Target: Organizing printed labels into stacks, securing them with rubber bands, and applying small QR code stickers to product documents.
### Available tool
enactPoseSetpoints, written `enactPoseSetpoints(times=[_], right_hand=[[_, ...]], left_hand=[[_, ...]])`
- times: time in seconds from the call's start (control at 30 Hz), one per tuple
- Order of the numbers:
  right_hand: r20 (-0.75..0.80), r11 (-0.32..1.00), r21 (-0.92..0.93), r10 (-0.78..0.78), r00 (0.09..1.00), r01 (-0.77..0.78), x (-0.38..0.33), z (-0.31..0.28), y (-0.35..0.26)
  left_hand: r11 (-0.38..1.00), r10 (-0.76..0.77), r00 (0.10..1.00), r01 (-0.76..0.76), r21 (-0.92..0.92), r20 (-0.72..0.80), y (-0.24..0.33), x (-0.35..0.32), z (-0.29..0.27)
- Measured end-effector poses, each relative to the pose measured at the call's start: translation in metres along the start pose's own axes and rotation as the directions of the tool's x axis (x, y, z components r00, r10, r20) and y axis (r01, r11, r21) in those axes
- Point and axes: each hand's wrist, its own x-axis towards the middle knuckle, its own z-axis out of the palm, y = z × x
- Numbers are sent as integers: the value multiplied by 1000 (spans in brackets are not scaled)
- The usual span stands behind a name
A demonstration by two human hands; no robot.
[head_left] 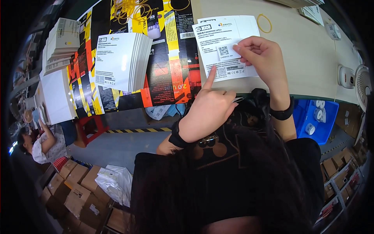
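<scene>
My right hand [265, 58] pinches a small white label [225, 50] with a square code between thumb and fingertips. The label is over a white printed sheet [210, 37], part of a few overlapping sheets near the table edge; whether it touches the sheet I cannot tell. My left hand [208, 113] stretches its index finger onto the lower part of that sheet. Its other fingers are curled, and a small greyish edge shows by the thumb; what it belongs to I cannot make out.
Left of the sheets, a fanned stack of white printed sheets [119, 58] lies on black, yellow and red printed packaging [171, 66]. Yellow rubber bands [132, 9] lie at the back. A small fan [362, 82] stands right. Below is a blue bin [331, 121]. Another person [44, 142] is far left.
</scene>
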Motion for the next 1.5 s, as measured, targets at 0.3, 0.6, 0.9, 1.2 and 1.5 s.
enactPoseSetpoints(times=[0.3,0.6,0.9,1.2,1.5], right_hand=[[-10,1000,9,5,1000,-5,0,2,-1],[-69,765,-602,-333,941,227,0,13,-3],[-216,864,-485,-267,939,134,7,-21,10],[-142,995,-97,-33,989,19,-27,-91,35],[-449,887,-459,-280,848,50,-51,-97,30]], left_hand=[[1000,22,1000,-22,-3,-10,-1,0,0],[1000,10,999,-10,13,30,0,1,-1],[994,107,994,-107,15,1,7,1,-3],[965,262,958,-256,-60,117,18,29,8],[774,-321,874,20,-633,-365,9,25,-10]])
